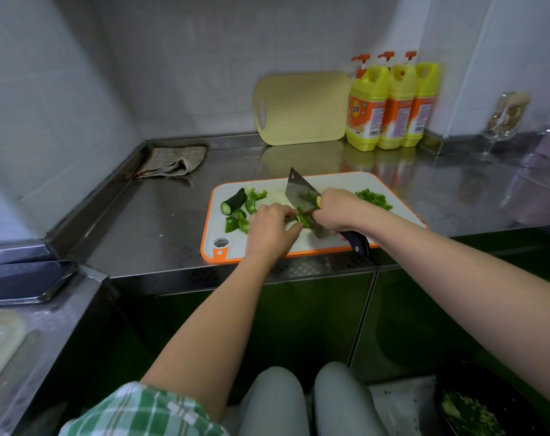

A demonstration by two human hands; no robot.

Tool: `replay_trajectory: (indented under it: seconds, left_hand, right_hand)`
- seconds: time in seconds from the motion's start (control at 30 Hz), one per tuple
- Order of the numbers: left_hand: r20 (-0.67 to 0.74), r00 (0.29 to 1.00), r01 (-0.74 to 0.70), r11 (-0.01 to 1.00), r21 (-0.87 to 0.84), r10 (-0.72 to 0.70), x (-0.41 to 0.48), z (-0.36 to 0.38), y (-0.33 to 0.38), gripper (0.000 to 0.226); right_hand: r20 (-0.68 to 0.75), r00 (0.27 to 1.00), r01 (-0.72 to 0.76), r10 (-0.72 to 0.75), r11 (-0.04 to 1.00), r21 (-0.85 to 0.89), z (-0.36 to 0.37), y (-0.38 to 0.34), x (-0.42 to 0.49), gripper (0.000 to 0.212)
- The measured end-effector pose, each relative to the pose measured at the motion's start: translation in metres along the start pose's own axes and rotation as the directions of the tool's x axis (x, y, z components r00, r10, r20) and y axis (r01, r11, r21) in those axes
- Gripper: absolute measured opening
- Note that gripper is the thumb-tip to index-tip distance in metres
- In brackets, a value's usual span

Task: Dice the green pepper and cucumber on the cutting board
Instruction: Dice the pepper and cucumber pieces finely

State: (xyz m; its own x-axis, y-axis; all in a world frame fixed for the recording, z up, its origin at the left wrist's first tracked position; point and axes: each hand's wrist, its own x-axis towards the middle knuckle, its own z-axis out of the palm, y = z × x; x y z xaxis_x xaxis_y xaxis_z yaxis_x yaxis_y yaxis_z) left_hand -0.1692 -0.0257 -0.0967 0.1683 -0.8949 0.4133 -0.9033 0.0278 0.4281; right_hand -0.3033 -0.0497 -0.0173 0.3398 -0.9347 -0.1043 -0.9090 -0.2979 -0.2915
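A white cutting board with an orange rim (336, 180) lies on the steel counter. On its left part lie a dark cucumber piece (234, 201) and several green pepper chunks (239, 219). A pile of diced pepper (374, 199) sits at its right. My left hand (272, 229) holds a green pepper strip (303, 219) down on the board with curled fingers. My right hand (336, 210) grips a cleaver (300, 191) by its dark handle, the blade standing against the strip right beside my left fingers.
A yellow cutting board (302, 107) leans on the back wall beside three yellow detergent bottles (393, 105). A folded cloth (171, 162) lies at the counter's back left. A glass (503, 121) stands at the far right. A dark bowl of chopped greens (475, 407) sits low right.
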Motion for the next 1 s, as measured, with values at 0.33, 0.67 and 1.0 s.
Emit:
replay_trajectory:
  seconds: [0.33, 0.67, 1.0]
  left_hand:
    - [0.012, 1.000, 0.010, 1.000, 0.014, -0.010, 0.001, 0.000, 0.000, 0.028]
    - [0.016, 1.000, -0.016, 0.999, 0.047, 0.015, 0.000, 0.001, 0.002, 0.027]
    - [0.124, 0.992, -0.022, 0.985, 0.171, 0.001, 0.008, -0.002, 0.009, 0.042]
  right_hand:
    - [0.050, 0.998, 0.027, -0.029, 0.999, 0.039, -0.008, 0.000, -0.006, 0.019]
    - [-0.075, 0.997, 0.016, -0.008, 0.994, 0.106, 0.008, 0.012, 0.002, 0.011]
    - [-0.044, 0.999, 0.038, -0.027, 0.962, 0.269, 0.002, 0.033, -0.003, 0.023]
